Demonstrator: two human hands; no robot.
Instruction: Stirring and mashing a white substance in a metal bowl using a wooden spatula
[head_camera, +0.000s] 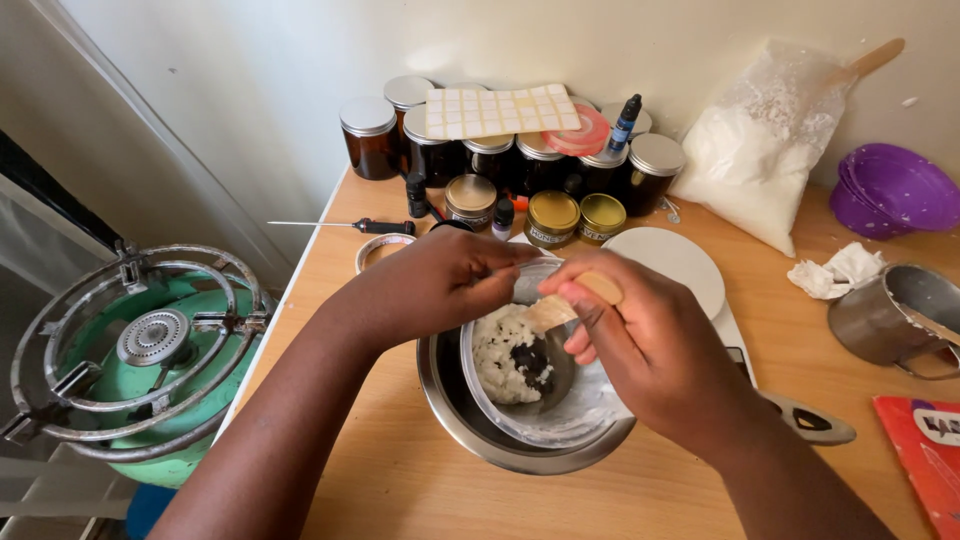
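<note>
Lumpy white wax (505, 358) in pot (560, 420), right hand (640, 345) pinching wooden spatula (575, 300).

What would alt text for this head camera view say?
Two hands work over a steel bowl on a wooden table: the left hand steadies a tilted inner bowl of white lumps, the right hand scrapes with a wooden spatula. Dark jars line the wall; a gas burner stands left.

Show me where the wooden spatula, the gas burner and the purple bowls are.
wooden spatula (598, 288): head view, on the rounded top end above the right hand's fingers.
gas burner (152, 337): head view, on the round metal cap in its middle.
purple bowls (900, 185): head view, on the inside of the top bowl.
</note>
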